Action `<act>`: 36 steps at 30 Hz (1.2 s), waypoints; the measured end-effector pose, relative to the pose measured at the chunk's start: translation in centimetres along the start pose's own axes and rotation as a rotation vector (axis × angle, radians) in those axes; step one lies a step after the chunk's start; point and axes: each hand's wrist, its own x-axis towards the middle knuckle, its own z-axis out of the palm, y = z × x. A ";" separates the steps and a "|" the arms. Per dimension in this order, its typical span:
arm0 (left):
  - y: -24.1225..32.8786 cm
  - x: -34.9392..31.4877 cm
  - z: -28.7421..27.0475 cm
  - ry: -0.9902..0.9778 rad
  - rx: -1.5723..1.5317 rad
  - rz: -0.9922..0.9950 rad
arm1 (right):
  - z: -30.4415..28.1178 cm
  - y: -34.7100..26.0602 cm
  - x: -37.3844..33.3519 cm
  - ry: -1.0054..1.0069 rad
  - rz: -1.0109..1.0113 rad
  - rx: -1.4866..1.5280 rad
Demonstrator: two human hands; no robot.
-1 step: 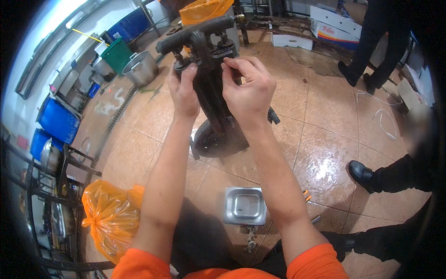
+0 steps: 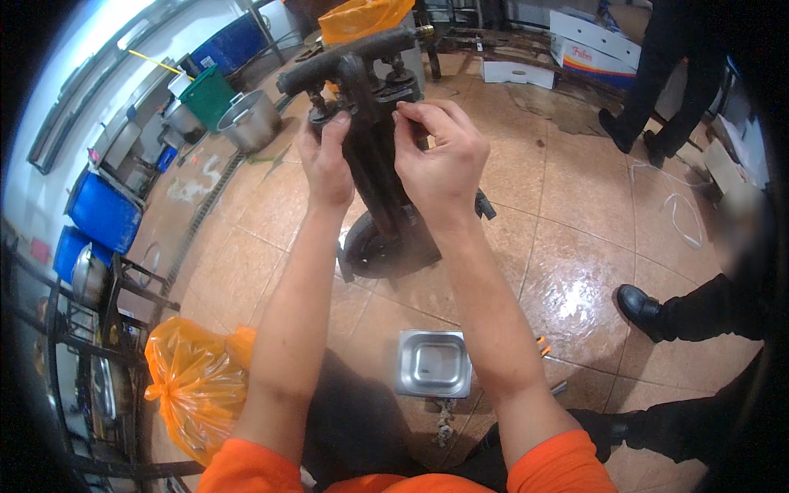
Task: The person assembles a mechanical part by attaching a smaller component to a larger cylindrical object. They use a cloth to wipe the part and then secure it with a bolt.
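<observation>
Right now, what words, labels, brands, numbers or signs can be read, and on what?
White carton: red lettering, which I won't copy out.
Blue container: a pale label, too small to read.
Dark metal device: no lettering I can make out.

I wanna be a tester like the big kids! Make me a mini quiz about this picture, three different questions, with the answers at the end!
1. True or false: the left hand and the right hand are both at the upper part of the upright, dark metal machine.

2. Where in the picture is the knotted, see-through orange plastic bag?
a) upper right
b) lower left
c) lower right

3. Fill the gap: the round, silver metal pot stands beside a plastic bin coloured ____.

Key: 1 true; 2 b; 3 green.
</observation>
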 end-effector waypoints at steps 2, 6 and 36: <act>0.0 0.1 -0.2 0.004 0.032 -0.008 | -0.1 0.1 0.0 -0.025 -0.045 -0.034; 0.0 0.1 -0.4 0.016 0.036 -0.011 | 0.1 0.4 -0.1 -0.060 -0.113 -0.073; 0.3 0.0 -0.1 0.035 0.020 -0.003 | 0.8 -0.5 0.7 -0.008 0.108 -0.007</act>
